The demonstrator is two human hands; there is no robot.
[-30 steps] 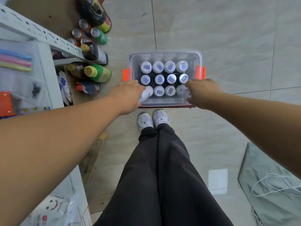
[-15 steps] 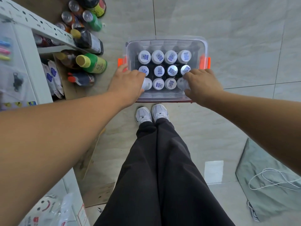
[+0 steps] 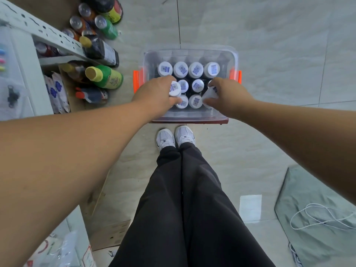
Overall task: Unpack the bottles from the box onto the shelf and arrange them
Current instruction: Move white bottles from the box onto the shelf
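Both hands have gone deeper into the box since the earlier frames, where they sat at its near rim; now each has a bottle by the cap.

At the far left of the frame I see the white metal shelf rack with its perforated upright (image 3: 48, 36). Just right of it, in the upper left, is a cluster of shelf bottles: a dark bottle with a yellow cap (image 3: 100, 50), a green bottle with a tan cap and yellow label (image 3: 107, 77), and a small dark bottle with a red cap (image 3: 92, 95) lower down.

My left hand (image 3: 154, 97) comes in from the left, fingers curled around a white-capped dark bottle (image 3: 175, 88) on the left side of the box. That cap stands higher than its neighbours and tilts a little.

Centre frame, on the pale tiled floor (image 3: 269, 35), sits the clear plastic box with orange latches (image 3: 234, 54), holding the remaining white-capped bottles (image 3: 195, 69) upright in rows, each cap bearing a blue-printed sticker.

My right hand (image 3: 229, 97) is closed on another white-capped bottle (image 3: 211, 94) at the right side of the box, its cap tipped toward the hand.

Below the box are white trainers (image 3: 175, 137) and black trousers (image 3: 183, 209). In the lower right lies a grey-green cloth (image 3: 308, 189) with a white cord (image 3: 317, 216) looped on it.
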